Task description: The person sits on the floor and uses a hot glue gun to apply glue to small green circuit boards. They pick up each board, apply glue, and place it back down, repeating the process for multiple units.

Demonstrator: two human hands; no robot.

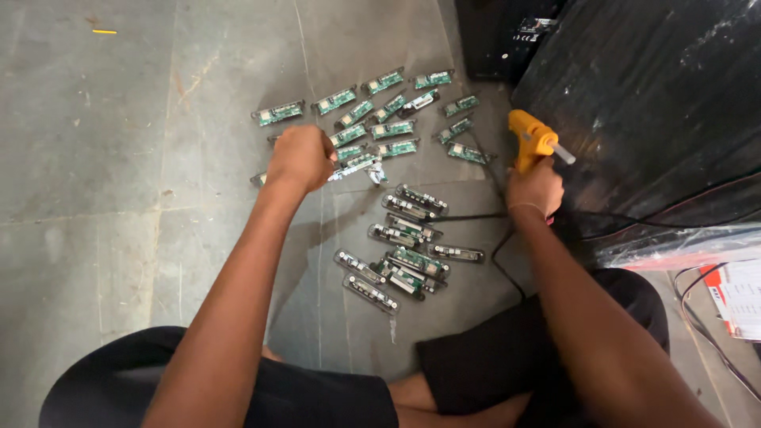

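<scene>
My left hand (301, 157) is closed around a small green circuit board (355, 163) and holds it just above the floor, among several other green boards (382, 82) laid out in rows. A yellow glue gun (529, 139) is gripped upright in my right hand (537, 186), nozzle pointing right, a little to the right of the boards. Its black cord (501, 246) runs back along the floor. Nearer to me lies a cluster of several boards set in black frames (404, 255).
I sit cross-legged on a grey stone floor (119, 158). A large black box (658, 103) stands close on the right, with a black case (499, 36) behind it. Plastic-wrapped material (674, 242), wires and a printed paper (741, 297) lie at the right edge.
</scene>
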